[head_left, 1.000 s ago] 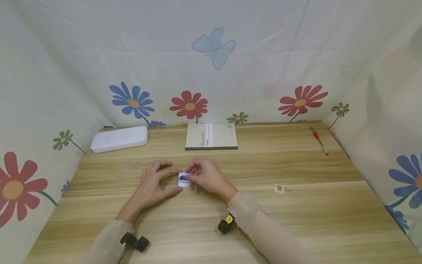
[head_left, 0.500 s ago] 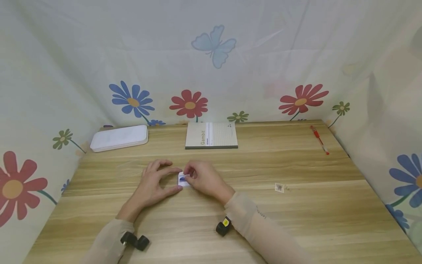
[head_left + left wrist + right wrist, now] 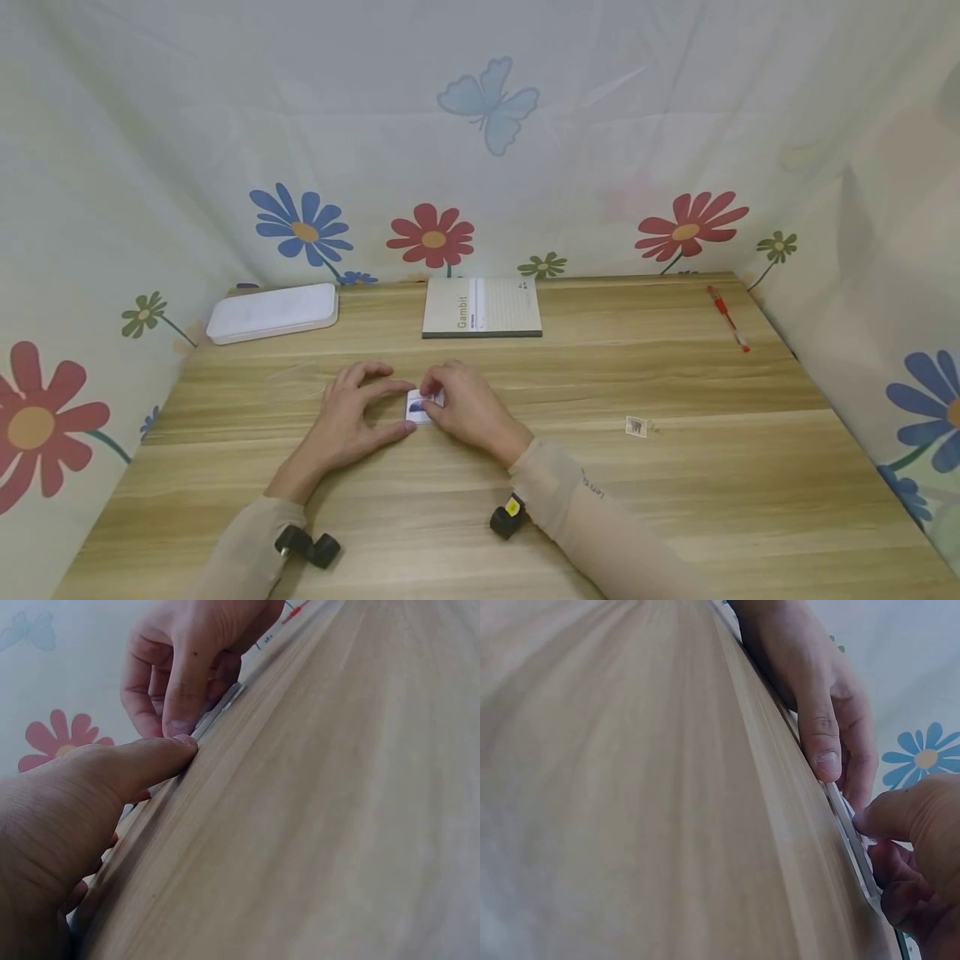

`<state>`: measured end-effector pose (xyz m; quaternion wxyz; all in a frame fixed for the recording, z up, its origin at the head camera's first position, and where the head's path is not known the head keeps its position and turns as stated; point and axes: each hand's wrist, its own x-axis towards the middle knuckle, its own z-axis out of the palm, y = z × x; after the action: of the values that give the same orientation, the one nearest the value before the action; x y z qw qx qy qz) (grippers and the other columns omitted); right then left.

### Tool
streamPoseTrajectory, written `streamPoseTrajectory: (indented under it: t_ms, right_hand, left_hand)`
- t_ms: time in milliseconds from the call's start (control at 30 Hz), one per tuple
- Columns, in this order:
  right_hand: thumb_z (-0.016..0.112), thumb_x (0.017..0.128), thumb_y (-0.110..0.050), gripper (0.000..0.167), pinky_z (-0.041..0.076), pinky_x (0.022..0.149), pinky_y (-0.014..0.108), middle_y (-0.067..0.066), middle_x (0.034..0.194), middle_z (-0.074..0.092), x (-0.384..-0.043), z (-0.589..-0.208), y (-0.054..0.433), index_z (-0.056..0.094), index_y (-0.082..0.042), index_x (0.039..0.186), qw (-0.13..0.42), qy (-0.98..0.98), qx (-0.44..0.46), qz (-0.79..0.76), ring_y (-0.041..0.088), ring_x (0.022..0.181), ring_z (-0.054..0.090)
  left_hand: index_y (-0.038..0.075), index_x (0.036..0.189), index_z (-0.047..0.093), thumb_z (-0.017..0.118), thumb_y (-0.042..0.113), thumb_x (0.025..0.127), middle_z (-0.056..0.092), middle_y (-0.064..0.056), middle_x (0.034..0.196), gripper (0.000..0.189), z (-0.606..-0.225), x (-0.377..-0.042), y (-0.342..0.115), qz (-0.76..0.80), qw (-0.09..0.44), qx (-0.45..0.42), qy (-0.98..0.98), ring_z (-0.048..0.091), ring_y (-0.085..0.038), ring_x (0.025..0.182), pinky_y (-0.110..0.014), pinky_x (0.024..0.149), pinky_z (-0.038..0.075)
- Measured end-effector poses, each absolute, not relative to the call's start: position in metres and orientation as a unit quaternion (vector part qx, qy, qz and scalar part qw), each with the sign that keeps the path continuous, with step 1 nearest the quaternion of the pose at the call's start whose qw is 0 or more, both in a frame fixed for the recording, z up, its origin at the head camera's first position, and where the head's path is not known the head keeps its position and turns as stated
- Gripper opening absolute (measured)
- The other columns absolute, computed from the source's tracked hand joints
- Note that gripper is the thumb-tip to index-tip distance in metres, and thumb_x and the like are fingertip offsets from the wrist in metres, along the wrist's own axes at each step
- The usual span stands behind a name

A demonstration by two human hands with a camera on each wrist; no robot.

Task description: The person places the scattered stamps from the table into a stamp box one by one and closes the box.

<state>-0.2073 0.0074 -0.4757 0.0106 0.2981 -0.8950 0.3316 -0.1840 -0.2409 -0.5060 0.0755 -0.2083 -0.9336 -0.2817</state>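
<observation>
A small flat white square (image 3: 412,419) with a dark blue picture (image 3: 414,407) on it lies low at the table, between both hands. My left hand (image 3: 347,421) holds its left side, thumb at the near corner and index finger at the far one. My right hand (image 3: 472,411) pinches at its right part with thumb and index finger, covering some of the picture. In the right wrist view, the square shows edge-on as a thin grey plate (image 3: 851,832) with a clear rim. My right thumb (image 3: 889,814) is right at its top face.
A white case (image 3: 272,313) and a Gambit notebook (image 3: 482,308) lie along the back of the wooden table (image 3: 675,517). A red pen (image 3: 727,318) is at the back right, a small stamp-like picture (image 3: 636,427) right of my hands. A clear sheet (image 3: 292,383) lies at left.
The picture piece my right hand pinches has come down flatter over the white square, and the right hand has shifted slightly left. My left hand has stayed in place.
</observation>
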Motion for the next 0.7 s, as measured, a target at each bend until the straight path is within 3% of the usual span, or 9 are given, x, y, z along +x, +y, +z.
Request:
streamPoseTrajectory:
  t_ms: [700]
  right_hand:
    - [0.082, 0.102, -0.015, 0.010, 0.057, 0.089, 0.030, 0.003, 0.112, 0.071, -0.2047, -0.4780, 0.0076, 0.080, -0.012, 0.111, 0.025, -0.894, 0.303, 0.330, 0.016, 0.100, 0.067]
  left_hand:
    - [0.033, 0.137, 0.078, 0.094, 0.054, 0.086, 0.055, -0.010, 0.155, 0.057, -0.5075, -0.1850, -0.2411, -0.281, 0.077, -0.207, -0.934, 0.041, -0.040, 0.149, -0.068, 0.118, 0.027]
